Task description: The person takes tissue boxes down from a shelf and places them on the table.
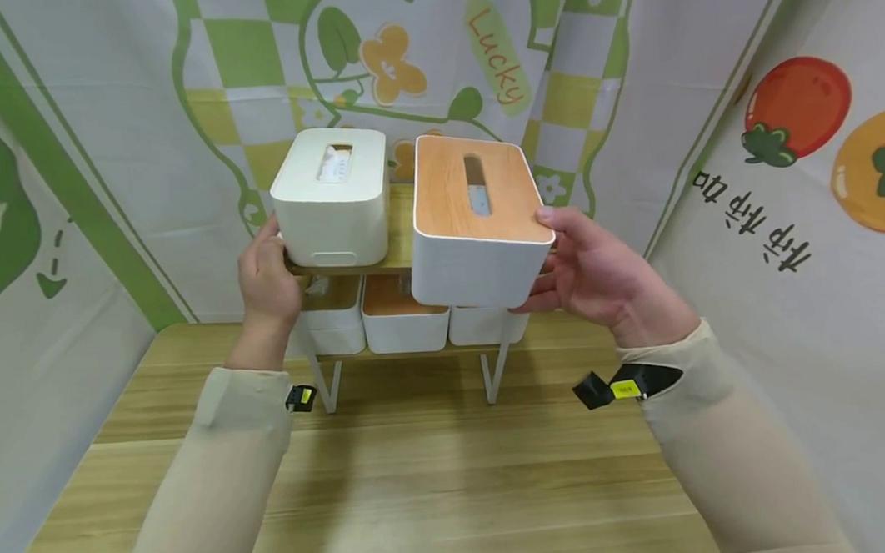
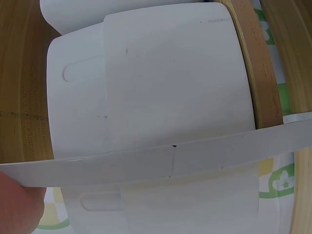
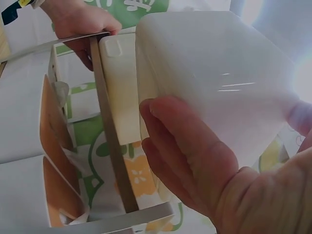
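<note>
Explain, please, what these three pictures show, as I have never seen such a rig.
There is no machine: a person works with a bare left hand and right hand. The head picture comes from a camera worn on the head, the others from one on each wrist. On the table stands a two-tier rack; a cream tissue box sits on its upper tier, more boxes on the lower. The left hand grips the rack's left end; the right holds a white, wood-topped tissue box.
</note>
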`<state>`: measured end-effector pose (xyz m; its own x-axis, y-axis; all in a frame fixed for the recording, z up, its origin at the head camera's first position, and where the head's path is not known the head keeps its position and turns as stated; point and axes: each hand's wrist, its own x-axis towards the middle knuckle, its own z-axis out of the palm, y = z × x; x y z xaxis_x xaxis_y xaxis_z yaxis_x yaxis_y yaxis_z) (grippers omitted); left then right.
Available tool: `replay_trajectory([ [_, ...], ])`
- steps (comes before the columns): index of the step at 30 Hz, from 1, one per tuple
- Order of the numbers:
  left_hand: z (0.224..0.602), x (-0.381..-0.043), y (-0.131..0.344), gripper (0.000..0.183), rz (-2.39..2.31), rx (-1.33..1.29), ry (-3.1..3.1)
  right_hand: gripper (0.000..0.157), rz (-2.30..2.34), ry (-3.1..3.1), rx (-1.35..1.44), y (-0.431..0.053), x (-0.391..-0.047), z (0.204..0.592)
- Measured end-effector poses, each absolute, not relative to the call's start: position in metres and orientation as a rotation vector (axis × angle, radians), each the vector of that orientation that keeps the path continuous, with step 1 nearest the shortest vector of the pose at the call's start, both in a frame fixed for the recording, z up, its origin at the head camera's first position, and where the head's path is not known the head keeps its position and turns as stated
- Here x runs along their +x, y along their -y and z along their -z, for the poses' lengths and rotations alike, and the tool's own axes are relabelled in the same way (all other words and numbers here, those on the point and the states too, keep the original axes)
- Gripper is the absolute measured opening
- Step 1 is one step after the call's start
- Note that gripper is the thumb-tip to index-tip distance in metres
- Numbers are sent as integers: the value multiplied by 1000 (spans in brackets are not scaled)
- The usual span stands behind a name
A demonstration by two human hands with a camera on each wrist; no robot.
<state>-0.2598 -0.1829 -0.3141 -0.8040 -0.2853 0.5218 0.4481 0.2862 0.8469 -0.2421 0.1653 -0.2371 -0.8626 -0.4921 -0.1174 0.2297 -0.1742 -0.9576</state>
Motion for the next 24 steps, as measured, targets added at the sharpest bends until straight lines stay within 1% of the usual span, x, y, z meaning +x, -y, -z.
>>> replay_trajectory([
  [2, 316, -262, 184, 55, 1573, -143, 1956, 71, 2080, -1634, -332, -169, -240, 235],
  [5, 326, -275, 191, 55, 1586, -134, 1955, 70, 2085, -1629, -374, -172, -239, 232],
  [9, 337, -287, 199, 55, 1600, -142, 1947, 65, 2092, -1610, -428, -178, -236, 230],
  [13, 340, -289, 200, 55, 1600, -162, 1936, 62, 2114, -1582, -461, -187, -233, 228],
  [24, 339, -288, 200, 54, 1597, -160, 1934, 59, 2149, -1535, -515, -218, -232, 229],
])
